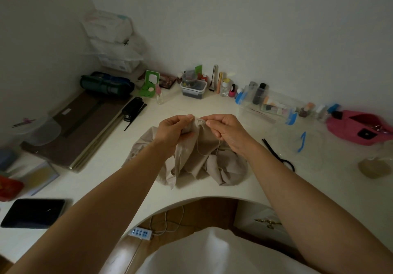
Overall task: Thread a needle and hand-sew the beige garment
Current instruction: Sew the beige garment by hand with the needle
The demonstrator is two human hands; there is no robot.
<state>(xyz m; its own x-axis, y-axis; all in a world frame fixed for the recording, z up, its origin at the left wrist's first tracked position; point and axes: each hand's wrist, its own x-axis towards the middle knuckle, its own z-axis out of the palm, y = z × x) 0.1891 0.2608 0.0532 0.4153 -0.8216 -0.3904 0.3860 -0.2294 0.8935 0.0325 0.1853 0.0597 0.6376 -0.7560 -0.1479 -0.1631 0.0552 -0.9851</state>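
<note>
The beige garment (197, 163) lies crumpled on the white desk (110, 188), with its upper edge lifted off the surface. My left hand (174, 131) grips that raised edge, fingers curled round the cloth. My right hand (225, 131) pinches at the same edge right beside it, thumb and forefinger together. A pale thread (202, 149) loops down from my right hand over the fabric. The needle itself is too small to make out.
Black scissors (278, 154) lie to the right of the garment. A pink pouch (359, 127) and clear boxes sit far right. Bottles and a small tub line the back wall. A black stapler (133, 109), brown boards and a dark tablet (34, 213) occupy the left.
</note>
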